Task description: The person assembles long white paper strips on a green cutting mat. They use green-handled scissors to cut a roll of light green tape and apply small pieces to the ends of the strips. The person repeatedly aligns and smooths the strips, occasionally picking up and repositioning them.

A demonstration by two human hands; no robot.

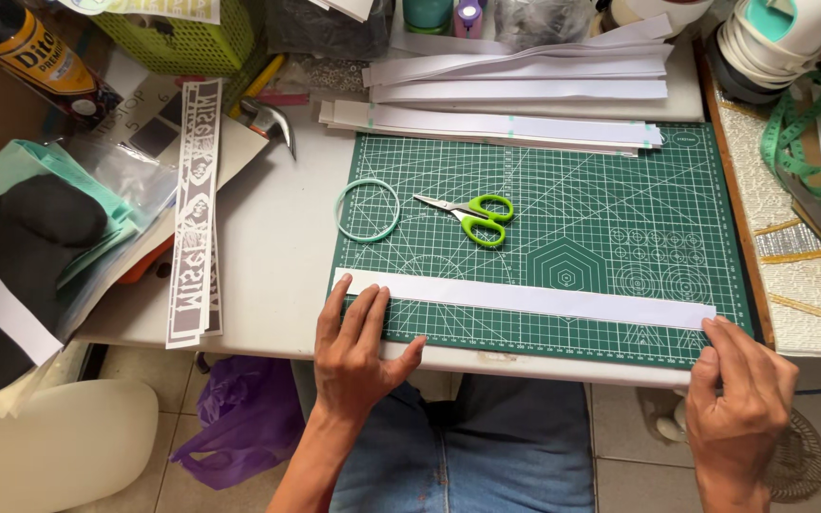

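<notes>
Both hands lie flat and open: left hand (358, 347) pressing the white paper strip's (534, 299) left end, right hand (738, 394) fingertips touching its right end, near the green mat's (563, 204) edge; press evenly, keeping it taut.

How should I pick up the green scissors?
Take the scissors by the green loop handles, coming from the right. They lie flat on the cutting mat with the handles to the right and the blade tips pointing left toward the ring, so that side probably keeps fingers off the points.
</notes>
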